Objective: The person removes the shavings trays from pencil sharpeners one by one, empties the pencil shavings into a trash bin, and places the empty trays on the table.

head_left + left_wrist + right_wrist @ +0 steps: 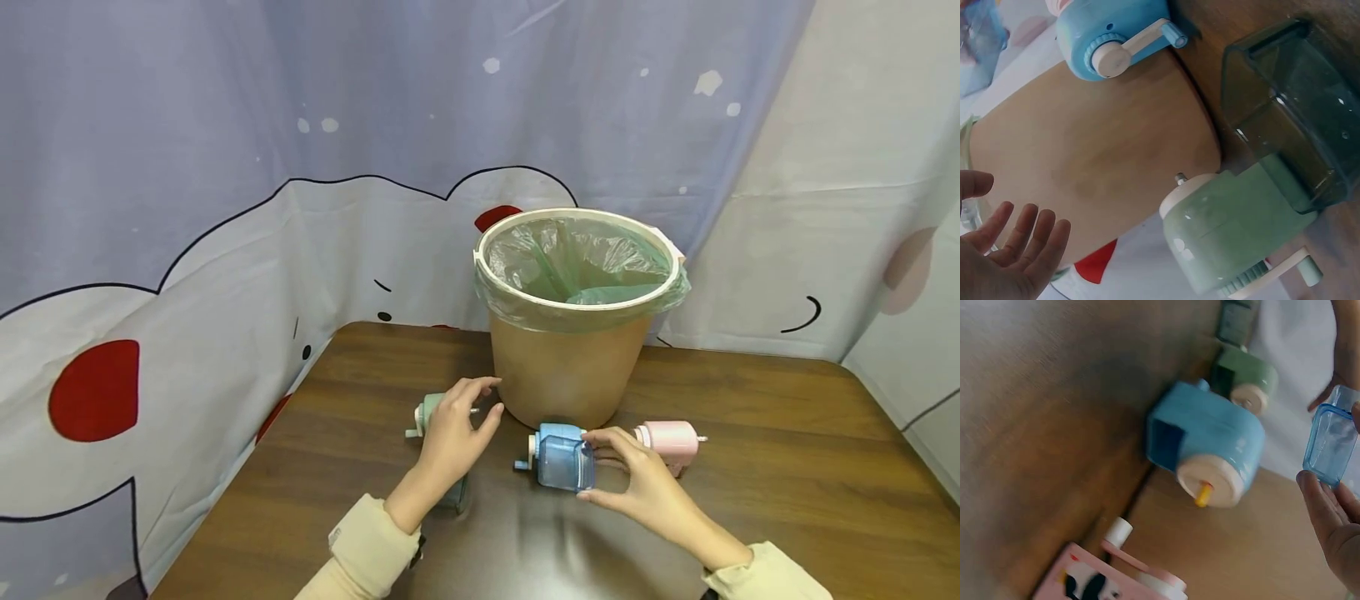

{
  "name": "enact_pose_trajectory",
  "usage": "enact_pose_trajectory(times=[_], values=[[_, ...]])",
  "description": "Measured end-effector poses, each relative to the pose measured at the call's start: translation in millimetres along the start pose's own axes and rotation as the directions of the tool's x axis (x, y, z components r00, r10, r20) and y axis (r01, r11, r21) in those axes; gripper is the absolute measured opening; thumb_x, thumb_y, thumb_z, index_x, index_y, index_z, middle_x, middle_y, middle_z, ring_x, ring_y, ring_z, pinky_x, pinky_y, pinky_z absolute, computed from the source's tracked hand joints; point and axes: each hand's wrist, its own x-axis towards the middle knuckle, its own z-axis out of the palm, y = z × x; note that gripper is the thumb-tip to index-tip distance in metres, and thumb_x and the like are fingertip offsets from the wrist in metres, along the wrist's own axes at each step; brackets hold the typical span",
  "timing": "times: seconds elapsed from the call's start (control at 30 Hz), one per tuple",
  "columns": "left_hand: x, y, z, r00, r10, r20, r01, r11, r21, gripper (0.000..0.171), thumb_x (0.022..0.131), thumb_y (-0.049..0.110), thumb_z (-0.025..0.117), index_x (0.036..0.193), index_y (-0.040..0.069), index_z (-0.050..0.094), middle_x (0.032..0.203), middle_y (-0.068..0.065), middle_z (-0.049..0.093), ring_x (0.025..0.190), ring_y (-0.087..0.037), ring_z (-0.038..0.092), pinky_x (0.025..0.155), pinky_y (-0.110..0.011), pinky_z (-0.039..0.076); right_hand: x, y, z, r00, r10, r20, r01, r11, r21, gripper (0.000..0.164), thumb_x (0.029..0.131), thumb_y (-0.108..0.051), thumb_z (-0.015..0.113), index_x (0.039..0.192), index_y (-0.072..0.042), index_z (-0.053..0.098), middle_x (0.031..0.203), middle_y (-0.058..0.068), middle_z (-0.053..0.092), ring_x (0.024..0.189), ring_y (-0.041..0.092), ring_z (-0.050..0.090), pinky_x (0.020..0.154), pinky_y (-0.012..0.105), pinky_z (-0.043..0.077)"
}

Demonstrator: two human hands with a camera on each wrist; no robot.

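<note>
At centre frame I see a smooth plastic bin with a thin, crinkled, shiny plastic liner. The wood-grained table along the bottom is glossy; the curtain across the top is matt cloth. At lower centre, I read the blue container as clear, glossy plastic, the blue sharpener as smooth, opaque plastic.

Before the tan bin, the crank pencil sharpener is sky-blue and the shavings drawer translucent blue. The sharpener left of the bin is sage-green; the sharpener right of it, pink, printed black-and-white.
</note>
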Motion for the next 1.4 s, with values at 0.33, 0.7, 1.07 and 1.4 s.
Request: enact_pose_trajectory(times=[0.33, 0.7, 1.07, 1.4], values=[[-4.1, -6.4, 3.2, 0.999, -0.037, 0.034, 0.037, 0.999, 0.016, 0.03, 0.088, 0.02, 0.065, 0.116, 0.011, 0.063, 0.1, -0.006, 0.064, 0.093, -0.023, 0.062, 0.072, -0.034, 0.05, -18, 14, 23, 0.985, -0.002, 0.172, 0.026, 0.991, -0.135, 0.055, 0.066, -0.019, 0.083, 0.111, 0.002, 0.057, 0.107, 0.011, 0.064, 0.09, 0.022, 0.066, 0.077, 0.029, 0.055], [-7.4, -9.6, 13.2, 0.996, -0.029, 0.083, 0.023, 0.997, 0.071, 0.028, 0.087, 0.021, 0.065, 0.114, 0.013, 0.064, 0.098, -0.004, 0.065, 0.088, -0.02, 0.062, 0.071, -0.033, 0.05, -21, 22, 40, 0.976, -0.001, 0.218, 0.044, 0.981, -0.191, 0.056, 0.064, -0.018, 0.083, 0.106, 0.006, 0.057, 0.1, 0.013, 0.064, 0.083, 0.025, 0.068, 0.072, 0.029, 0.056], [-9.6, -9.0, 14.0, 0.994, -0.036, 0.105, 0.029, 0.997, 0.069, 0.027, 0.088, 0.021, 0.065, 0.113, 0.013, 0.064, 0.097, -0.003, 0.065, 0.086, -0.02, 0.062, 0.069, -0.03, 0.048, -19, 26, 42, 0.971, 0.053, 0.231, 0.002, 0.973, -0.231, 0.059, 0.06, -0.023, 0.084, 0.105, 0.005, 0.059, 0.1, 0.012, 0.065, 0.086, 0.026, 0.066, 0.076, 0.032, 0.055], [-11.1, -8.9, 14.6, 0.994, -0.041, 0.1, 0.035, 0.998, 0.056, 0.026, 0.087, 0.02, 0.065, 0.112, 0.012, 0.065, 0.096, -0.003, 0.065, 0.09, -0.023, 0.062, 0.073, -0.035, 0.05, -20, 28, 44, 0.969, 0.092, 0.227, -0.023, 0.957, -0.289, 0.06, 0.059, -0.026, 0.084, 0.104, 0.004, 0.06, 0.099, 0.011, 0.066, 0.084, 0.023, 0.065, 0.077, 0.034, 0.054]])
